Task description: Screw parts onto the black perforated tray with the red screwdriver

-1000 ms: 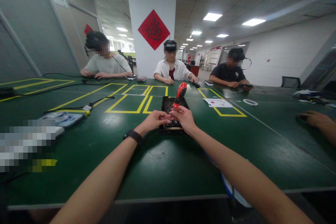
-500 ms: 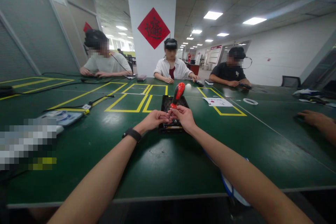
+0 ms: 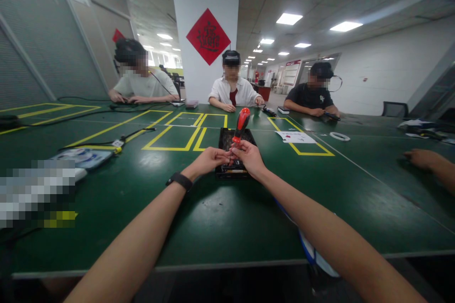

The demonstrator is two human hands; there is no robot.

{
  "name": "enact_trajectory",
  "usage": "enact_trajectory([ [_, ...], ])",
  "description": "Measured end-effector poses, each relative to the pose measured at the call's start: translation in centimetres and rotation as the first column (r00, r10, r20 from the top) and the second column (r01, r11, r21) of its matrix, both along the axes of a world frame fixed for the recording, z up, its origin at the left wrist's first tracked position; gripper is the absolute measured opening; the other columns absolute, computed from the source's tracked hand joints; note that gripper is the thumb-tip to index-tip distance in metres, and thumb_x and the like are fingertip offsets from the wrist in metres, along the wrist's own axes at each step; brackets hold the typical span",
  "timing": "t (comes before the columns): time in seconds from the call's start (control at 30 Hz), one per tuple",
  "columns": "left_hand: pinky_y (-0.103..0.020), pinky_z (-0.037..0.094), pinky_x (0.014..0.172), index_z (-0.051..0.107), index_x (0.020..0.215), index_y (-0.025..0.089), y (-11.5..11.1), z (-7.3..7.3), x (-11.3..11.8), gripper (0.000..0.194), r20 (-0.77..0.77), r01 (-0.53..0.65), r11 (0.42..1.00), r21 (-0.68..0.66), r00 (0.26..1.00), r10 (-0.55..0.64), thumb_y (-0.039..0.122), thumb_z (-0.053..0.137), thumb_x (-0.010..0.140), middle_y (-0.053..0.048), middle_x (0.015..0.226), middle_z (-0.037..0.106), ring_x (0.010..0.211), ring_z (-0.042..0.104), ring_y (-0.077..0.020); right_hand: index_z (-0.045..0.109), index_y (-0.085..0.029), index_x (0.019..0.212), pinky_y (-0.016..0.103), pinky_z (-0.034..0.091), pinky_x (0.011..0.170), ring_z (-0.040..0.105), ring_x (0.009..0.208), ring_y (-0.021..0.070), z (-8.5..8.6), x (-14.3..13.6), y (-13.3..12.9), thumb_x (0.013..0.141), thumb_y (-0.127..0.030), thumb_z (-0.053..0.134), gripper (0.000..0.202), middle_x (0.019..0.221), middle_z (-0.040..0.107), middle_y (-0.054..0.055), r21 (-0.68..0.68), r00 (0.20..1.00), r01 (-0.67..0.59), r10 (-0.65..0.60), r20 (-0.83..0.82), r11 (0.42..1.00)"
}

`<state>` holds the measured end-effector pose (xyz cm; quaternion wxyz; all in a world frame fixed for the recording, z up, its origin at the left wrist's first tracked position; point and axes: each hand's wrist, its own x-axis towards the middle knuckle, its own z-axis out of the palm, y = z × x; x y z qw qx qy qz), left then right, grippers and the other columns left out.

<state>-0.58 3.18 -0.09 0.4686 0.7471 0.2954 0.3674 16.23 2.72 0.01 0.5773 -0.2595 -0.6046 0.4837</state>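
Note:
A red and black screwdriver (image 3: 241, 125) stands handle up, slightly tilted, over an open black case (image 3: 254, 135) on the green table. My right hand (image 3: 250, 157) has its fingers closed round the screwdriver just below the handle. Beside it, my left hand (image 3: 212, 158) is closed in a pinch, its fingertips meeting those of the right at the screwdriver's lower end. Whatever sits between the left fingertips is too small and covered to make out. Small dark parts lie inside the case, partly hidden by both hands.
Yellow tape (image 3: 167, 149) marks boxes on the green table (image 3: 199, 227). A paper sheet (image 3: 295, 137) and a white ring (image 3: 339, 137) lie to the right. A pouch with a cable (image 3: 85, 156) is at left. Three people sit opposite; another person's hand (image 3: 423, 157) rests at far right.
The screwdriver's handle has shifted slightly upward, and both hands remain together over the case. The person opposite in white has drawn a hand back from a dark tool on the table.

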Motion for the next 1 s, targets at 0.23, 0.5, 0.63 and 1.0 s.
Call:
enact_trajectory([
  [0.23, -0.027, 0.047, 0.066, 0.066, 0.08, 0.009, 0.0, -0.14, 0.09, 0.032, -0.055, -0.106, 0.992, 0.072, 0.992, 0.11, 0.034, 0.07, 0.06, -0.007, 0.075, 0.068, 0.067, 0.062, -0.0154, 0.053, -0.016, 0.081, 0.024, 0.053, 0.06, 0.061, 0.062, 0.0092, 0.04, -0.14, -0.29, 0.063, -0.033, 0.067, 0.028, 0.077, 0.058, -0.002, 0.022, 1.0, -0.011, 0.011, -0.007, 1.0],
  [0.5, -0.03, 0.045, 0.078, 0.067, 0.083, 0.009, -0.11, 0.09, 0.02, 0.031, -0.044, 0.028, 0.998, 0.058, 0.999, -0.026, 0.035, 0.063, 0.068, -0.008, 0.084, 0.068, 0.08, 0.061, -0.018, 0.059, -0.014, 0.094, 0.028, 0.054, 0.066, 0.063, 0.072, 0.0136, 0.37, -0.13, -0.57, 0.067, -0.037, 0.064, 0.036, 0.082, 0.065, 0.005, -0.047, 0.998, -0.069, 0.069, -0.007, 0.997],
  [0.63, -0.031, 0.043, 0.081, 0.067, 0.086, 0.009, -0.32, 0.43, -0.02, 0.031, -0.054, 0.071, 0.997, 0.035, 0.996, -0.069, 0.035, 0.062, 0.07, -0.008, 0.086, 0.068, 0.083, 0.06, -0.0184, 0.059, -0.016, 0.101, 0.028, 0.054, 0.067, 0.063, 0.075, 0.0139, 0.25, 0.09, -0.44, 0.068, -0.035, 0.064, 0.039, 0.087, 0.066, 0.006, -0.033, 0.994, -0.111, 0.111, 0.001, 0.993],
  [1.0, -0.027, 0.046, 0.067, 0.066, 0.082, 0.009, -0.08, -0.13, 0.07, 0.033, -0.06, -0.13, 0.988, 0.088, 0.989, 0.136, 0.035, 0.068, 0.062, -0.008, 0.079, 0.068, 0.07, 0.061, -0.0162, 0.06, -0.015, 0.089, 0.027, 0.054, 0.064, 0.064, 0.069, 0.0139, 0.09, 0.03, -0.2, 0.062, -0.033, 0.069, 0.034, 0.076, 0.065, 0.003, -0.053, 0.999, -0.005, 0.003, -0.04, 0.999],
])
